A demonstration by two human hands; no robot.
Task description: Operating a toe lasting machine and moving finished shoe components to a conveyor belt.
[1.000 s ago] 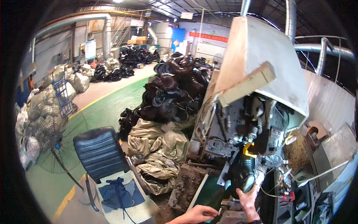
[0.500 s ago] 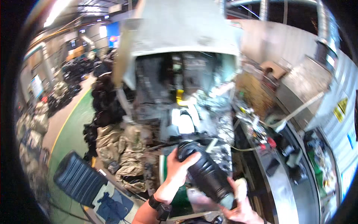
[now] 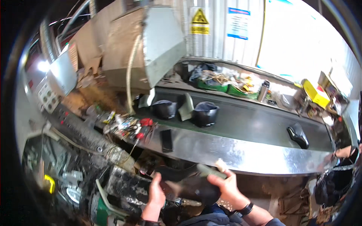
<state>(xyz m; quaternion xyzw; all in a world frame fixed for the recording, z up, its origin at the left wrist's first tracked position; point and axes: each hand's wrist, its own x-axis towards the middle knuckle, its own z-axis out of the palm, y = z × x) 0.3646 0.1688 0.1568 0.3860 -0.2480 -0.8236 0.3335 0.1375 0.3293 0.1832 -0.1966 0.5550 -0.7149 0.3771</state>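
Low in the middle, my two hands hold a dark, motion-blurred black boot (image 3: pixel 194 188). A pale green, last-like piece (image 3: pixel 208 170) sticks up from it. My right hand (image 3: pixel 230 188) grips the boot's right end and this green piece. One of its fingers has a white wrapping (image 3: pixel 221 164). My left hand (image 3: pixel 155 193) is at the boot's left end, with a smeared thumb across the dark surface. Beyond them, a black phone (image 3: pixel 166 141) lies on the metal ledge (image 3: pixel 226 152).
Behind the ledge, a dark conveyor belt (image 3: pixel 249 120) carries two black boots (image 3: pixel 205 114) with pale green pieces beside them, and a black shoe (image 3: pixel 298 135) farther right. Small tools (image 3: pixel 130 126) lie heaped on the left. Another person's hand (image 3: pixel 345 151) shows at the right edge.
My view has swung right, from the hooded machine to the conveyor. The boot has come along in my hands and turned to lie more level.
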